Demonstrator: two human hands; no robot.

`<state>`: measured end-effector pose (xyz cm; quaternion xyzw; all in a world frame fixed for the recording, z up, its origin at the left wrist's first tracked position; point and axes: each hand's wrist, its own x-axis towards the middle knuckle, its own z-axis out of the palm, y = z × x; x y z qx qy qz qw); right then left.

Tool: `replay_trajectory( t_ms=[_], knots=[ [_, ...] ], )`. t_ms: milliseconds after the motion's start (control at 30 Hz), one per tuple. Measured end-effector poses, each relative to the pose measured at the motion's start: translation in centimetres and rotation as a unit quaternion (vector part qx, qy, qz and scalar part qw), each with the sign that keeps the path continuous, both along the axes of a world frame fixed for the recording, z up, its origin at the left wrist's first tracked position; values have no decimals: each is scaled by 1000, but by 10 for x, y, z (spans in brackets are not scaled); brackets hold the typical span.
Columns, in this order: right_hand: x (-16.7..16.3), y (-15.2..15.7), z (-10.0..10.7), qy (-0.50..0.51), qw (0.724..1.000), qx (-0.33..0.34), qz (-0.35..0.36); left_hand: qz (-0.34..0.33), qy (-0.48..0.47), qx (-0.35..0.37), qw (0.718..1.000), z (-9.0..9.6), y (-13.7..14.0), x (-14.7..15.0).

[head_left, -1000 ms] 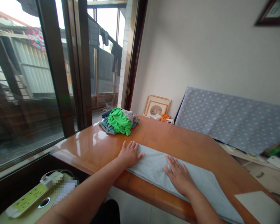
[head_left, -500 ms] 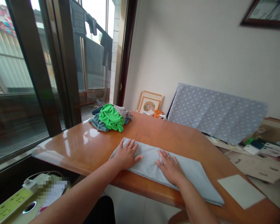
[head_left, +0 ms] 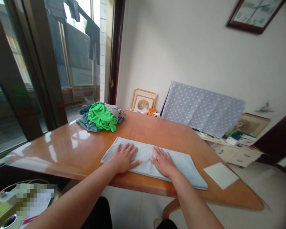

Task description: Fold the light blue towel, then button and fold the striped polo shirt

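A light grey-blue cloth (head_left: 143,152), folded into a long flat strip, lies along the near edge of the wooden table (head_left: 157,127). My left hand (head_left: 124,159) rests palm down on its left part, fingers spread. Flat on the middle of the same cloth is my right hand (head_left: 163,162), its fingers also apart. Neither hand grips anything. The cloth's right end reaches past my right forearm, which covers part of its near edge.
A heap of clothes (head_left: 102,116), bright green on top, sits at the table's far left. A pale square sheet (head_left: 221,175) lies at right. Beyond stand a dotted cloth cover (head_left: 202,108) and framed pictures (head_left: 144,100). A power strip (head_left: 0,211) is at lower left.
The view has turned to the right, so the table and heap sit farther left. My left hand has shifted slightly toward the middle of the cloth; both hands stay flat on it.
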<state>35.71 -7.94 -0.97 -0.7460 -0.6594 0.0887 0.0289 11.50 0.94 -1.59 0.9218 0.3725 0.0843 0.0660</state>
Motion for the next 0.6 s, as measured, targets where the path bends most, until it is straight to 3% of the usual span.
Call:
replay_trajectory(
  t_ms=[167,367,600],
  knots=[
    [-14,-12,9,11,1000,6,-19,6,1,-5,1000,5,-6,7],
    [-34,-27,1,9,999,31,-23,-33,-3,-10,999,1,-19,15],
    [-20,-30,6,29,998,37,-35,-31,1,1,1000,-2,-17,14]
  ],
)
